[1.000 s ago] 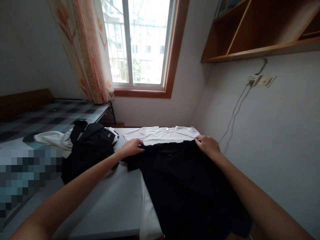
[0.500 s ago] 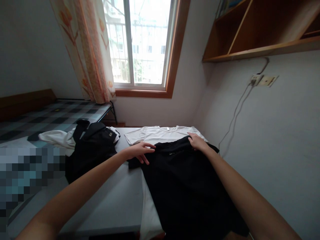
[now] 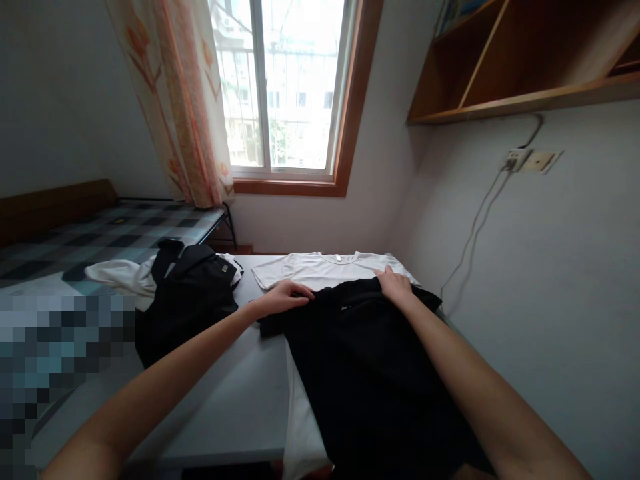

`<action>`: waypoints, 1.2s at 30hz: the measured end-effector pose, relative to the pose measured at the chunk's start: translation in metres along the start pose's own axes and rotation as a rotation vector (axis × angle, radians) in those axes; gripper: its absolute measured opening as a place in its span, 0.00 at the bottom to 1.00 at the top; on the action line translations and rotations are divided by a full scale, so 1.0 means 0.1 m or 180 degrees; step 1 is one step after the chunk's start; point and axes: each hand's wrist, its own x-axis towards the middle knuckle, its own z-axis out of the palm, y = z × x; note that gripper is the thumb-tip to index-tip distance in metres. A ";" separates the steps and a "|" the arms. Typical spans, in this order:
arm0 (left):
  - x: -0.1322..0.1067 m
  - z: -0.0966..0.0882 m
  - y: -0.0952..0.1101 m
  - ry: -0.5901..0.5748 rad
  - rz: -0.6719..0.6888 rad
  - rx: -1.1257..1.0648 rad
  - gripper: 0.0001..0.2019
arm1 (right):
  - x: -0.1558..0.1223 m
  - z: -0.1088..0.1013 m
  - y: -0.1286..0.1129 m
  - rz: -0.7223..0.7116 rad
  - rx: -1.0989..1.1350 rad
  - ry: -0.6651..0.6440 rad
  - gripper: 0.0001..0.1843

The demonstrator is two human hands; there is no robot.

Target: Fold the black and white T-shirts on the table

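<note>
A black T-shirt (image 3: 370, 373) lies spread over a white T-shirt (image 3: 327, 269), whose collar and sleeves show beyond it. At the black shirt's upper left shoulder, my left hand (image 3: 287, 297) is closed on the cloth, thumb and fingers pinched together. My right hand (image 3: 395, 285) grips the upper edge on the other side of the collar, its fingertips partly hidden behind the fabric. Both shirts rest on a white table (image 3: 215, 413), and the black one hangs down past its near edge.
A heap of black clothing (image 3: 195, 293) with white cloth lies on the table's left. Behind it stands a bed with a checked cover (image 3: 150, 223). A wall shelf (image 3: 500, 67) overhangs on the right, above a socket (image 3: 533, 161) with a hanging cord. The window (image 3: 295, 87) is ahead.
The fingers of my left hand, spread before, have closed on the shoulder of the black T-shirt. My right hand stays at the collar edge. The view has shifted slightly.
</note>
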 end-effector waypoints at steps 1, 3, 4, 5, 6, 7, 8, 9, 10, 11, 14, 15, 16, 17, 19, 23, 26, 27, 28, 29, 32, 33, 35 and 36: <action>-0.02 0.01 0.00 -0.0261 0.0150 0.0303 0.12 | 0.01 -0.01 -0.03 -0.0071 -0.0034 -0.0033 0.24; -0.07 0.03 0.00 -0.0715 0.0330 0.0784 0.10 | 0.04 0.00 -0.06 -0.0220 -0.0048 -0.0125 0.24; -0.10 0.04 0.00 -0.0859 0.0361 0.0955 0.09 | 0.05 0.02 -0.07 -0.0292 -0.0013 -0.0194 0.25; -0.12 0.06 0.00 -0.0942 0.0376 0.1086 0.09 | 0.07 0.04 -0.07 -0.0348 0.0054 -0.0275 0.26; -0.14 0.07 0.00 -0.0975 0.0386 0.1184 0.09 | 0.09 0.06 -0.06 -0.0375 0.0156 -0.0346 0.26; -0.16 0.08 0.01 -0.0989 0.0398 0.1253 0.09 | 0.11 0.08 -0.06 -0.0373 0.0284 -0.0395 0.26; -0.18 0.09 0.01 -0.0986 0.0409 0.1300 0.08 | 0.12 0.10 -0.04 -0.0348 0.0416 -0.0412 0.25; -0.19 0.09 0.02 -0.0974 0.0407 0.1332 0.09 | 0.14 0.12 -0.03 -0.0308 0.0533 -0.0391 0.23; -0.19 0.09 0.02 -0.0932 0.0386 0.1361 0.10 | 0.15 0.12 0.00 -0.0267 0.0615 -0.0339 0.22; -0.20 0.08 0.01 -0.0843 0.0351 0.1391 0.12 | 0.17 0.12 0.02 -0.0244 0.0653 -0.0278 0.20; -0.18 0.04 -0.06 -0.0337 0.0137 0.1567 0.22 | 0.19 0.08 0.11 -0.0144 0.0869 -0.0062 0.16; -0.17 0.02 -0.10 -0.0147 0.0038 0.1668 0.24 | 0.18 0.05 0.14 -0.0087 0.1091 0.0019 0.15; -0.16 0.00 -0.14 0.0017 -0.0054 0.1780 0.24 | 0.16 0.03 0.17 -0.0022 0.1391 0.0101 0.14; -0.15 -0.02 -0.19 0.0146 -0.0137 0.1886 0.23 | 0.14 0.00 0.19 0.0050 0.1746 0.0196 0.14; -0.13 -0.05 -0.29 0.0361 -0.0263 0.2023 0.17 | 0.06 -0.06 0.22 0.0217 0.2403 0.0446 0.13; -0.09 -0.05 -0.37 0.0979 -0.0363 0.1896 0.05 | -0.13 -0.18 0.20 0.0559 0.2841 0.1106 0.13; -0.04 -0.02 -0.34 0.1328 -0.0501 0.1299 0.04 | -0.24 -0.22 0.18 0.0668 0.2462 0.1645 0.12; -0.02 -0.01 -0.32 0.1331 -0.0585 0.1026 0.04 | -0.26 -0.22 0.18 0.0664 0.2278 0.1846 0.11; 0.00 -0.01 -0.31 0.1309 -0.0669 0.0768 0.05 | -0.28 -0.22 0.18 0.0637 0.2107 0.2049 0.10; 0.01 -0.01 -0.30 0.1305 -0.0728 0.0560 0.05 | -0.30 -0.22 0.19 0.0582 0.1973 0.2230 0.08; 0.04 -0.04 -0.31 0.1461 -0.0734 0.0286 0.07 | -0.33 -0.20 0.23 0.0210 0.1796 0.2563 0.04; 0.04 -0.06 -0.33 0.1540 -0.0712 0.0267 0.07 | -0.33 -0.18 0.25 0.0011 0.1804 0.2561 0.04; 0.02 -0.10 -0.37 0.1650 -0.0713 0.0291 0.08 | -0.33 -0.15 0.32 -0.0359 0.1880 0.2351 0.06; 0.01 -0.13 -0.39 0.1674 -0.0727 0.0339 0.08 | -0.32 -0.13 0.37 -0.0479 0.1923 0.2175 0.06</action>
